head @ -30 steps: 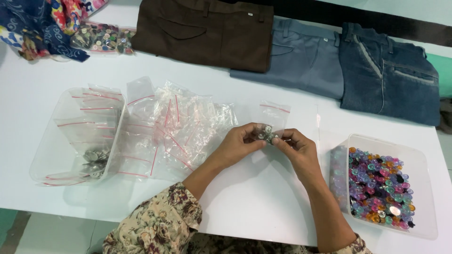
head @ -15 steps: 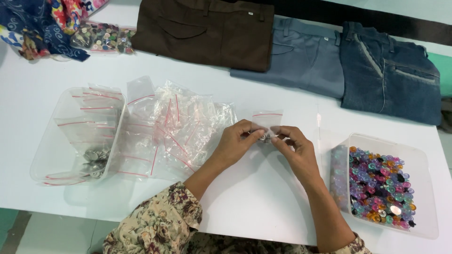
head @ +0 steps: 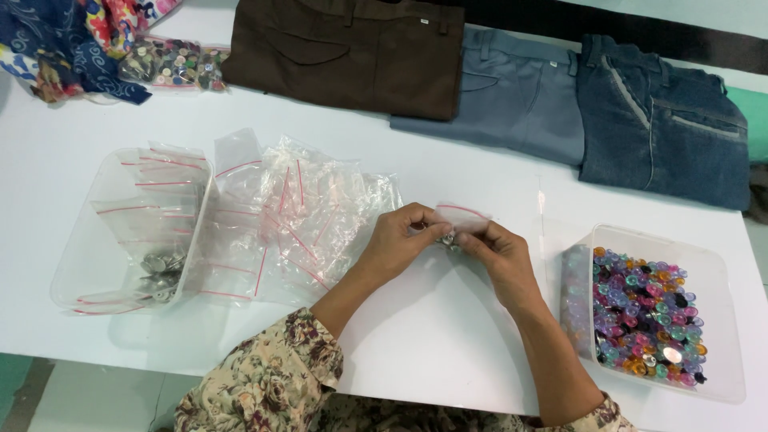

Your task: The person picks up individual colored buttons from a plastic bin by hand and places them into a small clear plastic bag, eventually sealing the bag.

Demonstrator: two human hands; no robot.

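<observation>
My left hand (head: pixel 400 240) and my right hand (head: pixel 498 254) meet over the middle of the white table (head: pixel 448 344). Together they pinch a small clear zip bag with a red strip (head: pixel 460 220), with a few small metal buttons (head: pixel 450 239) at my fingertips. A loose pile of empty clear zip bags (head: pixel 296 212) lies just left of my left hand. A clear tub of colourful buttons (head: pixel 648 308) stands to the right of my right hand.
A clear tub (head: pixel 120 240) at the left holds zip bags and some metal buttons. Brown trousers (head: pixel 344 52), grey trousers (head: pixel 512 100) and blue jeans (head: pixel 664 124) lie along the far side. Patterned cloth (head: pixel 64 40) and a bag of mixed buttons (head: pixel 172 64) sit far left.
The small zip bag has come up between my hands; my fingers have shifted from holding buttons alone to pinching the bag's mouth. Both hands stay in the same spot.
</observation>
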